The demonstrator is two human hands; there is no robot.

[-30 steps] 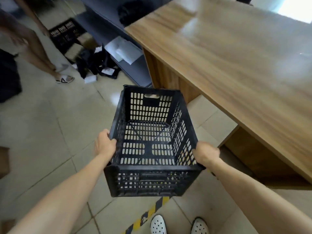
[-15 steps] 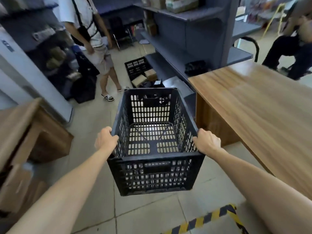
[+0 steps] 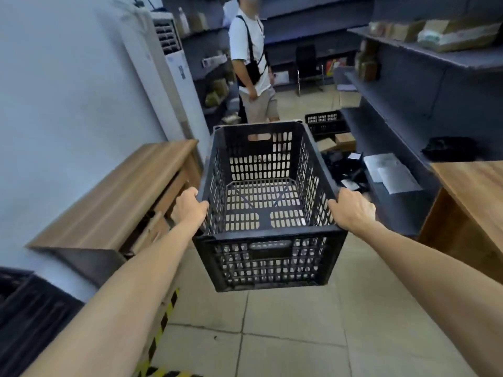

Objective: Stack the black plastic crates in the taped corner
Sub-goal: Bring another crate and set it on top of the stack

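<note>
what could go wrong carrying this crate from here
1. A person stands just beyond the held crate, so walking on could mean a bump.
2. The left hand and right hand grip only the rim, so a knock could tip it.
3. The wooden cabinet sits close on the left.

crate [image 3: 268, 202] swung left, wall cabinet [image 3: 117, 202] nearer

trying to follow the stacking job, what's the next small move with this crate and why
Probably a turn to the left, lowering the crate. Both the left hand and right hand grip its rim and it hangs empty above the floor, while the yellow-black tape and a dark slatted object, possibly a crate, lie lower left.
</note>
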